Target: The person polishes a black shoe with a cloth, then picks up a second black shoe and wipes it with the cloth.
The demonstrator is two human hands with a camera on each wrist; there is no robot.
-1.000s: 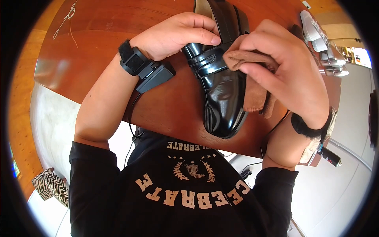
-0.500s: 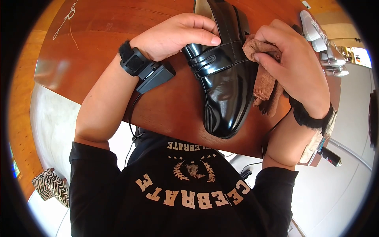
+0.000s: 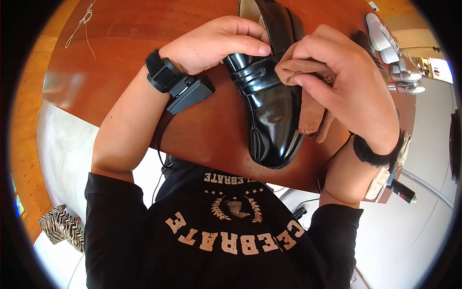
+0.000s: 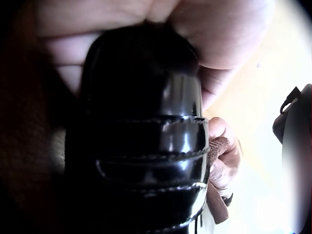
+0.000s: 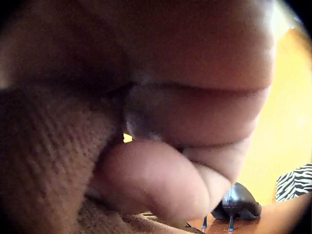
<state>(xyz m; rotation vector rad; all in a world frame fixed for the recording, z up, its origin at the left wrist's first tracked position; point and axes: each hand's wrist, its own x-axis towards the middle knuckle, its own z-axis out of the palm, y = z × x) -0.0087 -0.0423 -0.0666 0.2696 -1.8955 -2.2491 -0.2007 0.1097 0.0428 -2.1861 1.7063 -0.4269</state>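
A glossy black loafer (image 3: 274,115) is tilted toe-down above the brown table in the head view. The left hand (image 3: 216,43) grips it near the heel opening, thumb over the rim; in the left wrist view that hand (image 4: 214,34) wraps round the end of the shoe (image 4: 180,136). The right hand (image 3: 351,82) pinches a brown cloth (image 3: 313,113) between thumb and curled fingers, against the shoe's side by the strap, with the cloth's lower part hanging down. Seen from the right wrist, the fingers (image 5: 161,180) are curled on the cloth (image 5: 44,156).
White sneakers (image 3: 382,38) and silvery shoes (image 3: 406,72) stand at the table's right edge. A thin pale string (image 3: 85,21) lies at the upper left of the table (image 3: 115,67). A dark can (image 3: 402,190) is at the lower right. A zebra-patterned item (image 3: 62,226) is at the lower left.
The right hand swung off the shoe to the right with the cloth, then came back left onto it by the strap. The left hand and the shoe have hardly moved.
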